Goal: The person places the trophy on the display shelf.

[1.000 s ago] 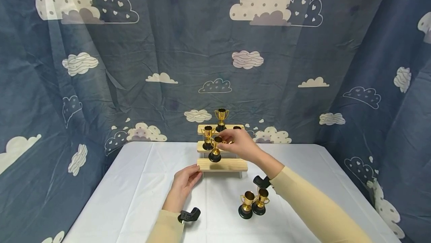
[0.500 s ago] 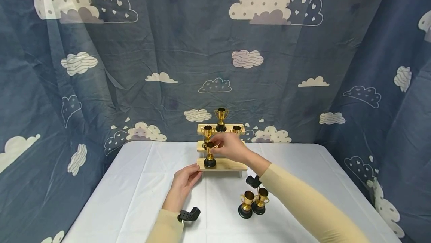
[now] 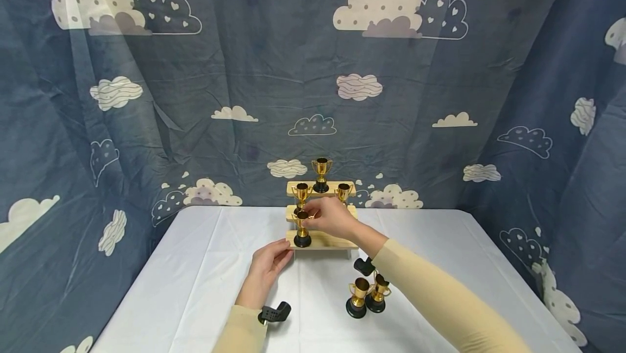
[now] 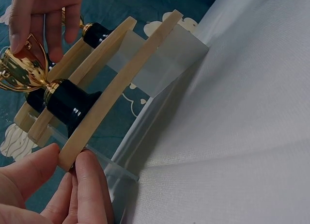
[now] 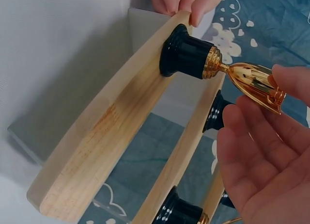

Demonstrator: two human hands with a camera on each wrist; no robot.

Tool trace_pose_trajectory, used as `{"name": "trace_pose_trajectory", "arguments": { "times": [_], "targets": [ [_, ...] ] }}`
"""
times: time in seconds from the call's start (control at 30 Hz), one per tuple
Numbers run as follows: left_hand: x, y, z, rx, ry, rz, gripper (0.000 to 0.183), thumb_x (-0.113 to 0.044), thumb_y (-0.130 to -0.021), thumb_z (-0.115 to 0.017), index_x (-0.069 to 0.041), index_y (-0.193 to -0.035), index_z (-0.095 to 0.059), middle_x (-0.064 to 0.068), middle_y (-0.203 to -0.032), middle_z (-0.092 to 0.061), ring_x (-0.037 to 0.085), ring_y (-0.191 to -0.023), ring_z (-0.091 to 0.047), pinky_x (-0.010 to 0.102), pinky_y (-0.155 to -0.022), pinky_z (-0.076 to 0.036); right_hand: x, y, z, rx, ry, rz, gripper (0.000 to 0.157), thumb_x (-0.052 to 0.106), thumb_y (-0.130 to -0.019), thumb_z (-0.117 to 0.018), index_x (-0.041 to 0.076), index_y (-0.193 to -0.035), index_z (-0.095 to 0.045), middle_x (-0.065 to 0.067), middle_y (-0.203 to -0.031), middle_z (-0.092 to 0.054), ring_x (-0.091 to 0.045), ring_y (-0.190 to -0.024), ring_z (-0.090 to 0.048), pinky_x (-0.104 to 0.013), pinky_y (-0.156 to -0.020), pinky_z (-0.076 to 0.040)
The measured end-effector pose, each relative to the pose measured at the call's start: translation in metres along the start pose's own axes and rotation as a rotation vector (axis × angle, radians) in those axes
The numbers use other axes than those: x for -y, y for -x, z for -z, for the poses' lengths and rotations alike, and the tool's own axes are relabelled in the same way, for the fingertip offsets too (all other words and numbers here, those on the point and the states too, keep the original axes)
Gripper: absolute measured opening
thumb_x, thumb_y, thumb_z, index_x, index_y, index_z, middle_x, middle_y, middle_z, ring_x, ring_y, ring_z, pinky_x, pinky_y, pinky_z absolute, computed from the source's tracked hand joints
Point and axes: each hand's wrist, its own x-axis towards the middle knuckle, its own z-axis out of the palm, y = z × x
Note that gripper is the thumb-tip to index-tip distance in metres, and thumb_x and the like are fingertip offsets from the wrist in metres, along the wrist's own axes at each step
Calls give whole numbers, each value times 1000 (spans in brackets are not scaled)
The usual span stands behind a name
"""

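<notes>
A small gold trophy [image 5: 210, 61] with a black base stands upright at the left end of the lowest wooden shelf [image 3: 335, 240], its base resting on the wood. Its long axis is vertical. The right hand [image 3: 337, 218] reaches in from the right, so the trophy lies just left of that grip: thumb on one side of the cup, fingers on the other, lightly pinching it near the rim. The left hand [image 3: 266, 263] is lower and farther left, near the black base but apart from it; this grip clasps the shelf's end between thumb and fingers.

Behind, rising in steps, the middle shelf [image 3: 290, 213] carries a left trophy [image 3: 301, 192] and a right trophy [image 3: 343, 190], the latter partly hidden by the right hand. One top trophy [image 3: 321, 169] stands upright on the top shelf [image 3: 294, 187].

Nearer the viewer, below the right forearm, a front pair of trophies [image 3: 359, 296] stands close together on the white-covered surface [image 3: 205, 258]. Around everything hangs a blue curtain [image 3: 274, 60] printed with clouds.
</notes>
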Motion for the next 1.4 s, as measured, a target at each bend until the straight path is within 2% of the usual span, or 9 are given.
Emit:
{"name": "trace_pose_trajectory", "arguments": {
  "times": [0.63, 1.17, 1.4],
  "targets": [
    [-3, -2, -1, -34, -2, 20, 49, 11, -86, -71, 16, -132, -54, 20, -100, -70, 22, -88, -71, 31, -88, -59, 1, -3, -1, -4, 19, -7, 38, 29, -89, -79, 14, -122, -71, 2, -103, -72, -8, -83, -66, -29, -75, -57],
    [-2, -1, -1, -24, -24, 9, 50, 10, -86, -72, 17, -132, -53, 19, -100, -70, 21, -86, -71, 31, -87, -60, 2, -3, 0, -5, 55, -16, 39, 29, -89, -79, 18, -125, -71, 3, -101, -72, -7, -83, -65, -30, -73, -57],
    [0, -1, 0, -15, -12, 1, 48, 10, -85, -72, 16, -130, -55, 18, -100, -70, 21, -87, -71, 31, -88, -60, 3, 1, 4, -10, 64, 19, 42, 27, -88, -80, 15, -127, -69, 2, -100, -72, -10, -83, -66, -32, -75, -57]
  ]
}}
